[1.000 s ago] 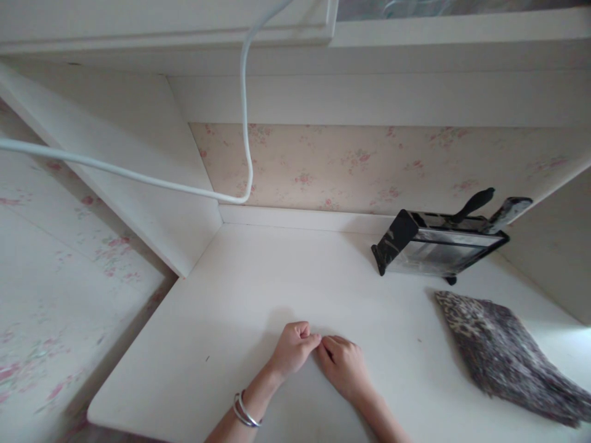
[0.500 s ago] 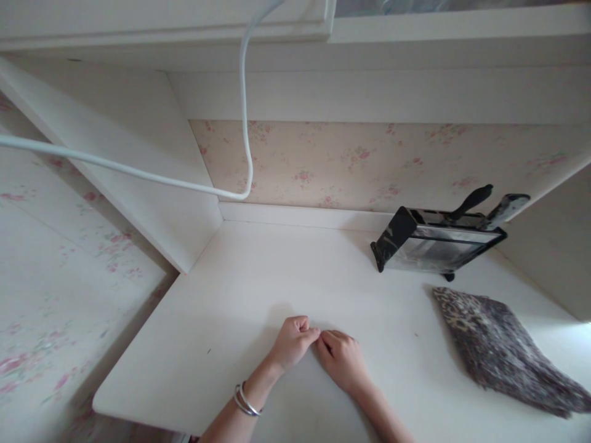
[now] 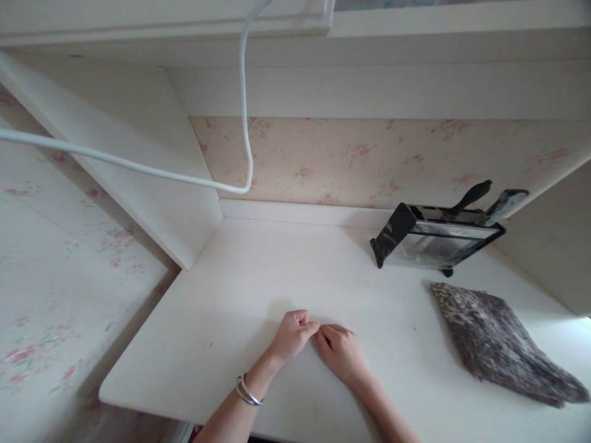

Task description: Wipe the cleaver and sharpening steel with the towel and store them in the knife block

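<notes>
Both of my hands rest together on the white desk top (image 3: 240,289), near its front edge. My left hand (image 3: 292,335) is curled, its fingertips pinched against those of my right hand (image 3: 340,352), which is also curled with the knuckles up. Whatever sits between the fingertips is too small or hidden to name. Silver bangles (image 3: 247,392) circle my left wrist.
A black-framed tablet on a stand (image 3: 434,243) leans at the back right. A leopard-print cloth (image 3: 498,341) lies at the right. A white cable (image 3: 244,117) hangs from above and runs off left. Shelf panels and floral wallpaper enclose the desk.
The hands stay pinched together in the same spot on the desk. The view has shifted slightly, so everything sits a little higher in the picture.
</notes>
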`<state>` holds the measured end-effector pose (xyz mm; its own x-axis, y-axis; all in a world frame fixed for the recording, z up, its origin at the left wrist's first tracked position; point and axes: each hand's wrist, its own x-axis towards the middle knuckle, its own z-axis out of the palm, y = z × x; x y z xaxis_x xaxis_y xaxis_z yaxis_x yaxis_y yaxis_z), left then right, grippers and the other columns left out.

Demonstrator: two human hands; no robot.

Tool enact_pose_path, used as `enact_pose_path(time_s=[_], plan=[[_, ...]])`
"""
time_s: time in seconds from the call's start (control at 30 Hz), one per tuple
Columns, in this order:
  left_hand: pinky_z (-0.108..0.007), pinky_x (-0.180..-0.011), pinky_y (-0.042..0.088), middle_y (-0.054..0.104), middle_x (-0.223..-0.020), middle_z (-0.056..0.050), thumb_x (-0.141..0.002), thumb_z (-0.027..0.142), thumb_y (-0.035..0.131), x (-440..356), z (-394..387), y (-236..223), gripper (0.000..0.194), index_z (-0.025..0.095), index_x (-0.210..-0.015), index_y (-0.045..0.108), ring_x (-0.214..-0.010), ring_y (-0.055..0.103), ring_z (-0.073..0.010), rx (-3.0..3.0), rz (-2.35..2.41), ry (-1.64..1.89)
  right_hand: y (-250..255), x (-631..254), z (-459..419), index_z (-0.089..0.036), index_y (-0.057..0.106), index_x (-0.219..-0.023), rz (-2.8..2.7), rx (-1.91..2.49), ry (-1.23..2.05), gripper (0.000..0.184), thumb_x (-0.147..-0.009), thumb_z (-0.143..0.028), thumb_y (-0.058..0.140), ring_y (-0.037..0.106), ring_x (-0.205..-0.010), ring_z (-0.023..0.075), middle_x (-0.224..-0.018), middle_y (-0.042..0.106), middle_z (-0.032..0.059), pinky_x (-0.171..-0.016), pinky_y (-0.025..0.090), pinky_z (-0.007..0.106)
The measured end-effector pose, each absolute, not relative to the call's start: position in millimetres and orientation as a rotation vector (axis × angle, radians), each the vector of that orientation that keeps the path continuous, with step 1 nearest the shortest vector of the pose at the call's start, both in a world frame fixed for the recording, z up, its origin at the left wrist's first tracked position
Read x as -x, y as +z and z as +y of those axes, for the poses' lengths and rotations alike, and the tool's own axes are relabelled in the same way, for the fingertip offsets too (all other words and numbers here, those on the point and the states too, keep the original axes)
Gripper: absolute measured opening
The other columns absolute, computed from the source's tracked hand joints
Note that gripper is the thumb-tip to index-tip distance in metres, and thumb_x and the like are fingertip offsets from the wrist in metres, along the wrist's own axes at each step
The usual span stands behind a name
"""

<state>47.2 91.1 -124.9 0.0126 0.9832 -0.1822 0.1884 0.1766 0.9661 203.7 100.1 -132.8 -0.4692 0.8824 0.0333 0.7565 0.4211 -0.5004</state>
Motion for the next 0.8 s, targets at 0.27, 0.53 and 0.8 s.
enact_pose_path(time_s=[0.27, 0.53, 0.8], plan=[[-0.025, -0.050, 0.018, 0.021, -0.056, 0.007, -0.077, 0.039, 0.060, -47.1, 91.1, -123.9, 0.043, 0.021, -0.057, 0.025, -0.054, 0.021, -0.0083, -1.212, 1.408, 0.963, -133.1, -204.1, 100.0, -0.018, 0.061, -0.070, -2.392, 1.426, 0.606, 0.041, -0.097, -0.033, 0.034, 0.058, -0.065, 0.0096, -0.072, 0.065, 0.0001, -0.061, 0.026, 0.024], [-0.025, -0.050, 0.019, 0.022, -0.056, 0.007, -0.077, 0.042, 0.060, -46.9, 91.4, -123.2, 0.044, 0.021, -0.057, 0.026, -0.054, 0.021, -0.0085, -1.221, 1.403, 0.988, -134.6, -203.6, 98.9, -0.020, 0.061, -0.070, -2.387, 1.418, 0.583, 0.041, -0.098, -0.032, 0.033, 0.058, -0.066, 0.0099, -0.072, 0.066, -0.0006, -0.061, 0.027, 0.024], [-0.024, -0.052, 0.020, 0.022, -0.055, 0.007, -0.076, 0.043, 0.061, -46.6, 92.1, -123.1, 0.045, 0.021, -0.057, 0.026, -0.055, 0.022, -0.0088, -1.220, 1.402, 0.998, -136.9, -204.4, 98.6, -0.020, 0.062, -0.071, -2.394, 1.428, 0.571, 0.042, -0.098, -0.033, 0.033, 0.058, -0.067, 0.0101, -0.073, 0.066, 0.0000, -0.062, 0.027, 0.024]])
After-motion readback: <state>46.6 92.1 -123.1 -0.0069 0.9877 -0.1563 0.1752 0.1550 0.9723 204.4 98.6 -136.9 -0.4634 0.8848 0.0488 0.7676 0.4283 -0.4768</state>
